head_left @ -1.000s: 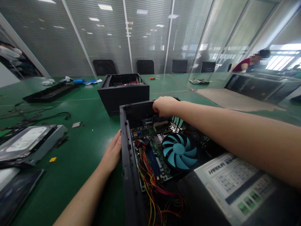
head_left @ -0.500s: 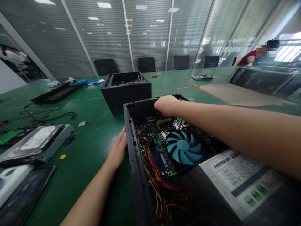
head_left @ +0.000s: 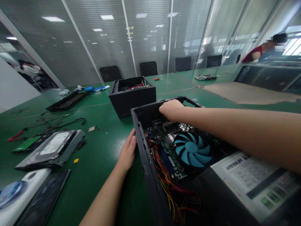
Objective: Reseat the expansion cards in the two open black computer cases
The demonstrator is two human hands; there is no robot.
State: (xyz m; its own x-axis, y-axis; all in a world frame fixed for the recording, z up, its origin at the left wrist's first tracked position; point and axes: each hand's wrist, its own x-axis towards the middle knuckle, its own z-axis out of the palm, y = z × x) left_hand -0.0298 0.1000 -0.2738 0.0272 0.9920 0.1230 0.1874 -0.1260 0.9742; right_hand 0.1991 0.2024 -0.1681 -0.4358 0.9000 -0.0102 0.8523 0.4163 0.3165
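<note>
An open black computer case (head_left: 150,169) lies in front of me. Inside it are a blue-bladed fan (head_left: 192,147), a motherboard (head_left: 164,131), red and yellow cables (head_left: 172,185) and a labelled power supply (head_left: 254,179). My left hand (head_left: 128,150) rests along the outside of the case's left wall, fingers stretched out. Over the far part of the case, my right hand (head_left: 171,110) is closed near the far wall; its fingertips, and whatever they grip, are hidden. The right forearm crosses above the board and power supply.
Behind stands a second black case (head_left: 134,99). On the left lie a hard drive (head_left: 55,144) in a bracket, loose cables (head_left: 63,121), a small yellow piece (head_left: 76,160) and a black tray (head_left: 68,102). A screwdriver (head_left: 158,79) lies farther back. A person (head_left: 258,51) is at the far right.
The view has swung a little left, so everything sits farther right in the picture. The left thumb now shows beside the case wall. My right hand stays closed at the far wall.
</note>
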